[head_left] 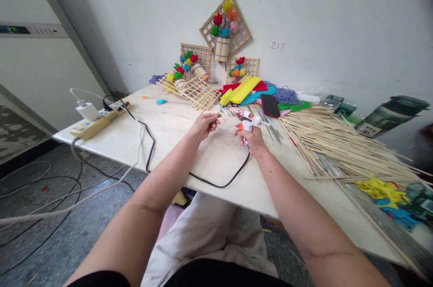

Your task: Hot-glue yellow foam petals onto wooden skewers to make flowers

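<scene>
My right hand (252, 139) is wrapped round the handle of a white glue gun (251, 122) with an orange trigger, its black cord trailing along the table's front edge. Facing it, my left hand (205, 125) is closed in a pinch over the white table (169, 129). Whatever sits between its fingertips is too small to make out. A red-and-white patterned bundle (236, 112) lies just behind the glue gun. Beyond my left hand rest a bamboo-stick lattice (199, 91) and a blue paper flower (161, 102) on a thin stem.
Wooden sticks (345, 143) cover the right side. A phone (270, 105) lies near yellow crepe paper (241, 91). Behind stand lattice panels with colourful flowers (223, 32). A power strip (99, 120) sits at the left edge, and a dark bottle (389, 116) leans far right.
</scene>
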A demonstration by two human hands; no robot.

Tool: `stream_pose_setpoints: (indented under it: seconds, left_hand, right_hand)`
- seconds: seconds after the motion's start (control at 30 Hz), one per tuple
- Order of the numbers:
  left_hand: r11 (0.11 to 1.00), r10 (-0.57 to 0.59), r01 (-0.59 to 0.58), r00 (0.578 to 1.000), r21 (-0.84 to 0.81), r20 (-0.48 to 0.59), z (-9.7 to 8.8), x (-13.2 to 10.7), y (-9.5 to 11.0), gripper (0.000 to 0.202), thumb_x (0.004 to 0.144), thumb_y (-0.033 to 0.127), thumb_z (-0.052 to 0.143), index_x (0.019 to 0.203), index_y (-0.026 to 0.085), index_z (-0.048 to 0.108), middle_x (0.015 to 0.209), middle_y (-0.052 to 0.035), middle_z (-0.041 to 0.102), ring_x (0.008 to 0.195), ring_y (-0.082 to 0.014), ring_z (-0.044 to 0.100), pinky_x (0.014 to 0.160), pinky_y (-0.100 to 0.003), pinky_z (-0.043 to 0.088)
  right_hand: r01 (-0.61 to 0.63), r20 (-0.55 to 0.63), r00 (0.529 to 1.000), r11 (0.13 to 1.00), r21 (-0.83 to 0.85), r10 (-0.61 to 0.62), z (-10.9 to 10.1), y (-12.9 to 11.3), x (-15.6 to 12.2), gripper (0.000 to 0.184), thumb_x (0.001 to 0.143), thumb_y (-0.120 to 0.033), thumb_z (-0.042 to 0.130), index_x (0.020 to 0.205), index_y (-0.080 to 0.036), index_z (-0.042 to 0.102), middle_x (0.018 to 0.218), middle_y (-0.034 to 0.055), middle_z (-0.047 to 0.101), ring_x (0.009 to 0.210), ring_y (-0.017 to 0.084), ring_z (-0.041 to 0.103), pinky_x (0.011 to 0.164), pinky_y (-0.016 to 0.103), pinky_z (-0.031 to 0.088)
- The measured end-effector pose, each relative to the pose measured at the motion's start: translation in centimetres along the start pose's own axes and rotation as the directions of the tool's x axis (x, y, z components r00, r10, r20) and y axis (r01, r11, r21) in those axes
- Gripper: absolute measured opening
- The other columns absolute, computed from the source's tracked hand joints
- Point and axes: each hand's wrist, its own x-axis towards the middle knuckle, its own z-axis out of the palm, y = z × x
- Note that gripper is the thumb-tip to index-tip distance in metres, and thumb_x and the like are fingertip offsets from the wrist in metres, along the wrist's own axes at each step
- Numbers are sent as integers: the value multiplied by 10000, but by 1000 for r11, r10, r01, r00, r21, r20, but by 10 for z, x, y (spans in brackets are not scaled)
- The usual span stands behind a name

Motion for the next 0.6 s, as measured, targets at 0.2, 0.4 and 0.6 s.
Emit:
stream_pose_setpoints:
  seconds: [0.2,0.4,0.6]
  left_hand:
    - [1000,17,-16,998,22,-56,1,0,1,92,751,146,659,775,88,592,521,12,553,385,-24,434,383,-136,324]
    - [999,19,-18,998,30,-57,0,1,0,92,745,130,661,772,87,584,523,5,568,384,-32,451,386,-141,344]
    - [999,8,-6,999,36,-43,-1,3,-2,121,725,135,685,769,99,578,527,5,576,387,-35,460,389,-140,361]
  right_hand:
    - [5,-2,1000,1000,-14,-5,0,0,0,247,541,-196,529,760,-118,611,536,-16,607,305,70,406,333,229,310]
    - [0,12,1000,1000,-20,0,2,0,-1,238,538,-190,535,755,-122,608,540,-20,607,309,69,407,332,226,302]
    - [6,14,1000,1000,-13,-6,2,2,0,230,542,-210,548,748,-128,608,543,-17,607,317,72,406,335,233,319]
